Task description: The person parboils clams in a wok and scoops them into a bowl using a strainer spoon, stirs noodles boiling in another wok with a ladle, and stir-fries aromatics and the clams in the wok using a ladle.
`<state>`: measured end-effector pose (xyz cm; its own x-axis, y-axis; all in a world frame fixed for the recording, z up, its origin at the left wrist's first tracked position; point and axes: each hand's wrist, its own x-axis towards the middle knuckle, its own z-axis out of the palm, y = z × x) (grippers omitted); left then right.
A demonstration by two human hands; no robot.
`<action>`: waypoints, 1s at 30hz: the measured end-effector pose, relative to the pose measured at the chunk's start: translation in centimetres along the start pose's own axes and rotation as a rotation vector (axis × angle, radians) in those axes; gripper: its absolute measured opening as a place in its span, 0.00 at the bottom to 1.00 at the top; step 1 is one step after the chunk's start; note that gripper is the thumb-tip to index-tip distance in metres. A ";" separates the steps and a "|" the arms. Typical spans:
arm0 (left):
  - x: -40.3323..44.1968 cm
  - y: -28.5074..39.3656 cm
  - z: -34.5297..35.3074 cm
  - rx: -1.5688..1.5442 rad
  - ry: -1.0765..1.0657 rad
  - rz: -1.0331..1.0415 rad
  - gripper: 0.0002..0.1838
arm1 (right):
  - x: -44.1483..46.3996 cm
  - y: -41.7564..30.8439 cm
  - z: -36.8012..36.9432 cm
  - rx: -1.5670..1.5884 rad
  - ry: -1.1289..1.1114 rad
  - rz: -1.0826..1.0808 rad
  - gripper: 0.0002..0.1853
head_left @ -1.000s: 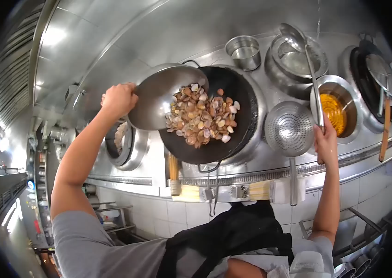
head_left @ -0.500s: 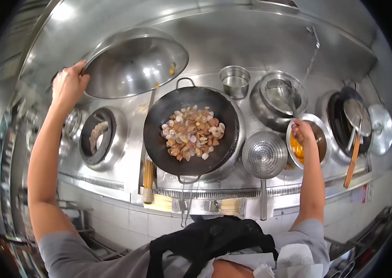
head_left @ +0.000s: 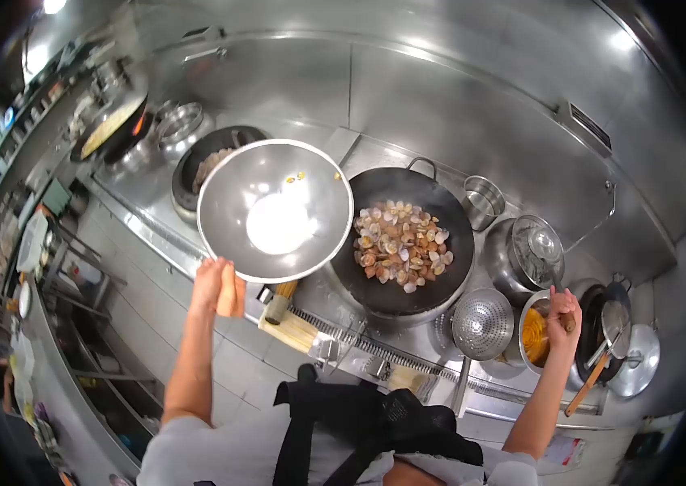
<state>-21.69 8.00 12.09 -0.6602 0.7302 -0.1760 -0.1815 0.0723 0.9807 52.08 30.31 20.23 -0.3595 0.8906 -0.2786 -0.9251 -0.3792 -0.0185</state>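
My left hand (head_left: 219,287) grips a large steel mixing bowl (head_left: 225,215) by its near rim. The bowl is tilted with its inside facing me, and a few yellow bits cling to its wall. To its right a black wok (head_left: 450,202) holds a heap of clams (head_left: 401,247). My right hand (head_left: 563,316) is closed around the brown handle of a ladle (head_left: 544,241), whose head is over a steel pot (head_left: 501,269). Just left of that hand stands a metal bowl with orange-yellow contents (head_left: 534,336).
A perforated strainer (head_left: 483,326) lies right of the wok, its handle over the counter's front edge. A steel container (head_left: 483,201) stands behind it. At far right are a wooden-handled tool (head_left: 587,382) and a lid (head_left: 637,360). Another pan (head_left: 185,174) sits behind the mixing bowl.
The mixing bowl has moved nearer to me and tipped so its inside shows more. The ladle head stays over the pot. The camera view has turned to the left.
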 end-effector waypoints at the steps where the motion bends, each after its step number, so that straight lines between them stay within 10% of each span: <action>1: 0.6 0.8 -1.2 0.009 -0.026 0.025 0.09 | -1.2 1.9 1.4 0.017 -0.023 0.020 0.21; 15: 7.8 9.8 13.9 0.176 -0.469 -0.182 0.12 | -8.7 18.8 4.8 0.122 -0.142 0.401 0.27; 18: 9.9 5.7 16.8 -0.089 -0.826 -0.673 0.21 | -9.0 20.1 3.0 0.078 -0.111 0.450 0.29; 23: 5.7 4.0 23.1 0.554 -0.393 -0.106 0.19 | -8.8 23.4 3.6 -0.154 -0.032 0.593 0.27; 30: 5.7 4.4 25.0 0.538 -0.398 -0.133 0.18 | -3.0 23.8 0.4 -0.548 -0.049 0.603 0.19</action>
<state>-8.05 29.43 17.48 -0.3202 0.8786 -0.3542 0.2128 0.4310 0.8769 31.14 18.68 20.99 -0.7931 0.4993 -0.3488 -0.3843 -0.8545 -0.3494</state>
